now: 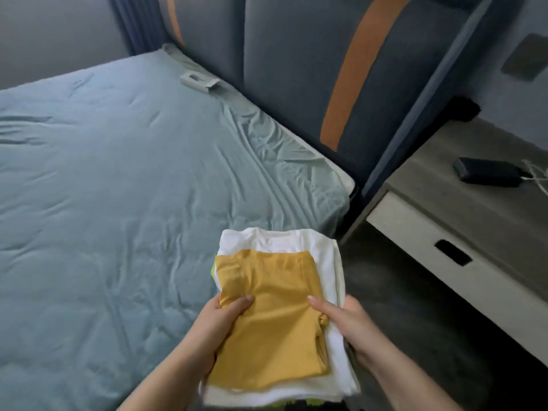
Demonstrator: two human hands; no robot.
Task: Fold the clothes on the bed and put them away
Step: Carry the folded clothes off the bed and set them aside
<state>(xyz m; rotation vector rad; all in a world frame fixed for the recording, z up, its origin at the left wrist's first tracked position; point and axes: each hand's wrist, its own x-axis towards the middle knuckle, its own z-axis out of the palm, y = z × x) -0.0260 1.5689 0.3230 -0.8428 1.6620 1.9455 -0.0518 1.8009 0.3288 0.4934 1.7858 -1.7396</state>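
Head view, looking down at your two hands: you hold a stack of folded clothes (278, 310) at the lower centre of the frame, over the edge of the bed and the dark floor (415, 336) beside it. Your left hand (221, 324) grips the stack's left side, thumb pressed on top of the yellow top (267, 321) and the other fingers hidden under the pile. Your right hand (345, 324) grips the right side, thumb laid across the yellow top's edge and fingers curled beneath the white clothes (323, 262). The yellow top lies uppermost, folded; the white clothes lie under it and stick out beyond it at the far end and to the right. A sliver of lime-green cloth (213, 269) peeks out at the stack's left edge.

The bed (103, 188) with its wrinkled blue-grey sheet fills the left and centre of the frame. A small pale flat thing (198, 80), too blurred to name, lies near the headboard (296, 69) at upper centre. At right stands a nightstand (459, 209) with a dark box (489, 171) on top.
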